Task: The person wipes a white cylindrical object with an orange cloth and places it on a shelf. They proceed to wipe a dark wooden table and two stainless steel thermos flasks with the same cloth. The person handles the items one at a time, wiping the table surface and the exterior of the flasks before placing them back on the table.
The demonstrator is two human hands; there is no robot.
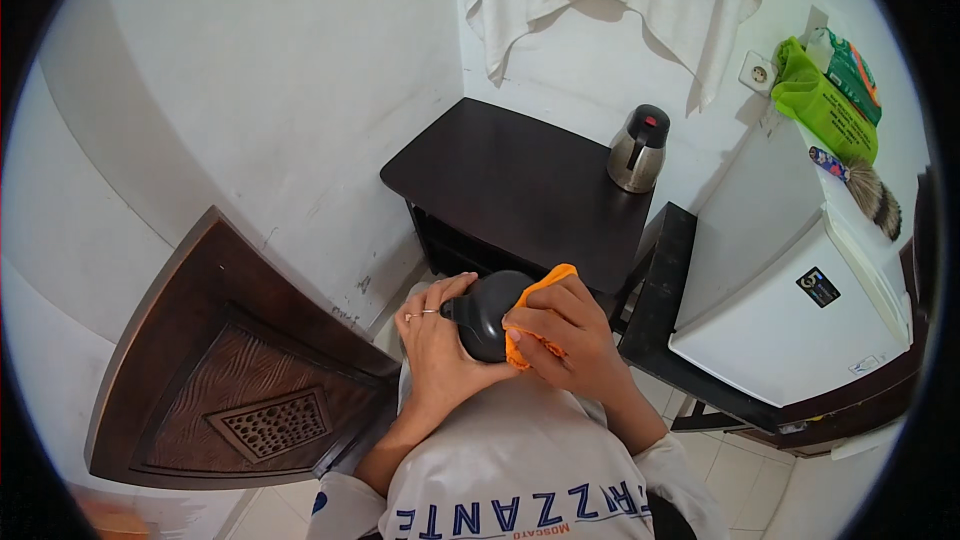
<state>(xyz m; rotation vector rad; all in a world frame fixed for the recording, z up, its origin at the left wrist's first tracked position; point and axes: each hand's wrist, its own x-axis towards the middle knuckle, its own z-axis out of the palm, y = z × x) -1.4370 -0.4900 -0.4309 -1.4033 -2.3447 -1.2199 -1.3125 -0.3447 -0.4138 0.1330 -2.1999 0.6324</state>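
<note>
A rounded black vessel with a small spout or handle at its left, perhaps a jug (491, 315), is held close to my body, just before the dark table (517, 187). My left hand (442, 345) grips it from the left, the thumb beneath and a ring on one finger. In my right hand (566, 330) is a bunched orange cloth (529, 349), pressed against the vessel's right side. The vessel's lower part is hidden from view.
A steel vacuum jug (637, 150) with a black top stands at the table's back right corner. On the right, a small white fridge (787, 307) bears a green bag (825, 105) and a brush-like duster (862, 184). A carved wooden door (262, 360) stands at the left.
</note>
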